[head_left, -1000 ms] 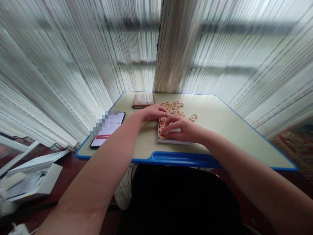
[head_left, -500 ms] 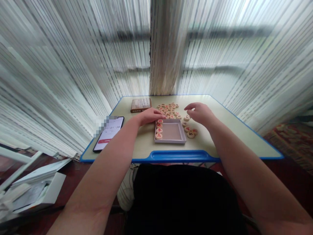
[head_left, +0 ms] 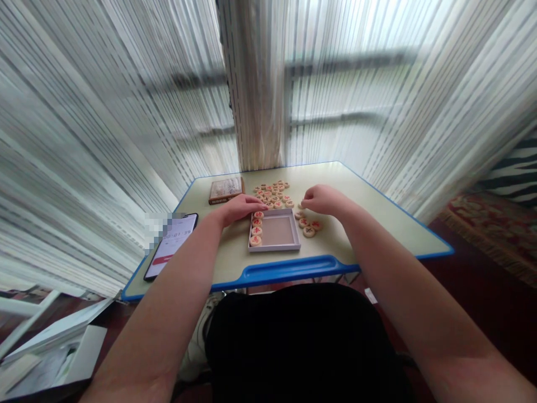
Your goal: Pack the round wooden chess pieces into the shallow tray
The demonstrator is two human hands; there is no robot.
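Filling tray [head_left: 295,230] with round pieces [head_left: 255,230]: three in, left edge. Most lie loose behind [head_left: 272,193]. Left hand [head_left: 239,208] flat, holds nothing. Right hand [head_left: 323,200] curled over loose ones [head_left: 309,225]; grip hidden.

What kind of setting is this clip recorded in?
Probably a room in a home, by a window: sheer curtains hang behind a small blue-edged desk, and a patterned rug covers the floor. Round game pieces and a shallow tray lie on the desk.
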